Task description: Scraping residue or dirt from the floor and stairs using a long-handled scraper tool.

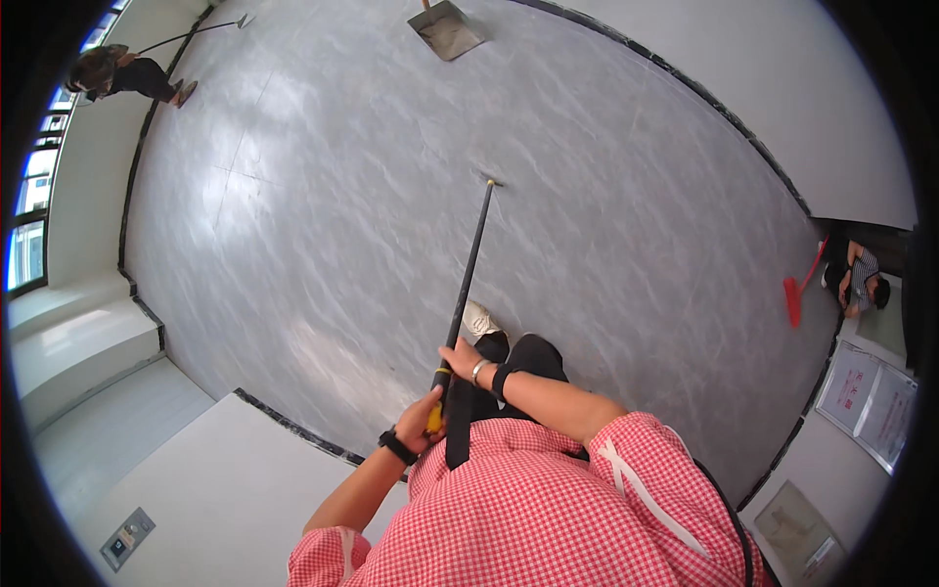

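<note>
Long-handled tool (pixel 471 262) slants toward the dustpan (pixel 448 34), its head (pixel 492 182) at the floor (pixel 342 196) short of it. The left hand (pixel 422 421) grasps the yellow grip (pixel 435 418), farther from the dustpan; the right hand (pixel 459 361) wraps the shaft nearer it, a spacing likely giving leverage and steering.

Indoors we are, in a hall or large room of what looks like a public or office building, though exactly which kind is too close to call: here's marbled grey floor (pixel 342 205) spreading wide, dark skirting (pixel 685 86) tracing white walls (pixel 773 88), windows (pixel 27 256) running down the left, a switch-like wall plate (pixel 127 539) low left, and a printed notice panel (pixel 867 403) over on the right
</note>
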Demonstrator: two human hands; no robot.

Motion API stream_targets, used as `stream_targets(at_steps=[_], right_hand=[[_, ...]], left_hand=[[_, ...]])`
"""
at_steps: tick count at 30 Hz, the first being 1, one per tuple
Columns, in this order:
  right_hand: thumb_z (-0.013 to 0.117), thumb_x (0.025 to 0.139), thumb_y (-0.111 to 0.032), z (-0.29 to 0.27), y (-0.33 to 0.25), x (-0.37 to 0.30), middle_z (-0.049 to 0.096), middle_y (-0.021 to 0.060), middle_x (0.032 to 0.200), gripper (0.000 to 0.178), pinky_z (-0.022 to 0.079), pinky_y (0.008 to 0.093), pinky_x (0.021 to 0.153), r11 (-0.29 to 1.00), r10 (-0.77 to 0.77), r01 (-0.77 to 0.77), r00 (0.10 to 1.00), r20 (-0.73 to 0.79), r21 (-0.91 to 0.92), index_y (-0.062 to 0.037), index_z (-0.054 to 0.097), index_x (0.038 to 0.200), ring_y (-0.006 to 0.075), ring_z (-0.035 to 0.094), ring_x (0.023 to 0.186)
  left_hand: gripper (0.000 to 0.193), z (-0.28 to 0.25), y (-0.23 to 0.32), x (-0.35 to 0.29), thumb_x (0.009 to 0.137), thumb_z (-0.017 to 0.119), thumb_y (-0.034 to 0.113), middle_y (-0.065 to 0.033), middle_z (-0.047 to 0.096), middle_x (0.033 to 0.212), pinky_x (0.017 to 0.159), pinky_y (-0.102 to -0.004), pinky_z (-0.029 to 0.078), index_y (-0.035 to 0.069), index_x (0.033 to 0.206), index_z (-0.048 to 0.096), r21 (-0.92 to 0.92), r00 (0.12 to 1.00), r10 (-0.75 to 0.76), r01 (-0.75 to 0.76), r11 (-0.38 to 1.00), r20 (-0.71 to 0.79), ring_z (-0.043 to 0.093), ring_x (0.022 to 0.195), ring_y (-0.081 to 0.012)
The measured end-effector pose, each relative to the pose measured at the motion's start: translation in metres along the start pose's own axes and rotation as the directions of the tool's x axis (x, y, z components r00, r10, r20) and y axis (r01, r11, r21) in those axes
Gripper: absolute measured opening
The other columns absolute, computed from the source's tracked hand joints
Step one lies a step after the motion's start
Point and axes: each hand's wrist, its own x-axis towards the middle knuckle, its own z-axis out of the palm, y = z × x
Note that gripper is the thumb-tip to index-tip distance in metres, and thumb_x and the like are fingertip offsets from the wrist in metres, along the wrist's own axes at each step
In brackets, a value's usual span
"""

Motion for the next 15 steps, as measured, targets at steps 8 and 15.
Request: stream_targets(at_steps=[8,15], right_hand=[[0.047,0.067,-0.028,-0.003,-0.052,-0.004,0.049,0.0198,0.066,0.038,0.042,0.0309,0.041,0.987,0.136,-0.142,0.988,0.079,0.078,0.0076,0.037,0.078,0.0254,0.052,0.05],[0.042,0.065,-0.026,-0.065,-0.063,0.103,0.049,0.0266,0.074,0.04,0.041,0.0369,0.059,0.998,0.058,-0.062,0.986,-0.159,-0.021,0.0105,0.039,0.08,0.0357,0.05,0.069]], left_hand=[[0.032,-0.019,0.025,-0.004,0.074,0.04,0.038,-0.0036,0.044,0.046,0.026,-0.0187,0.026,0.007,0.068,0.042,0.071,0.989,-0.102,0.11,0.991,-0.107,0.039,0.031,-0.0116],[0.033,0.027,0.099,0.074,0.071,0.045,0.039,-0.0039,0.049,0.051,0.029,-0.0197,0.033,0.006,0.069,0.048,0.12,0.997,-0.036,0.027,0.992,0.072,0.046,0.037,-0.0128]])
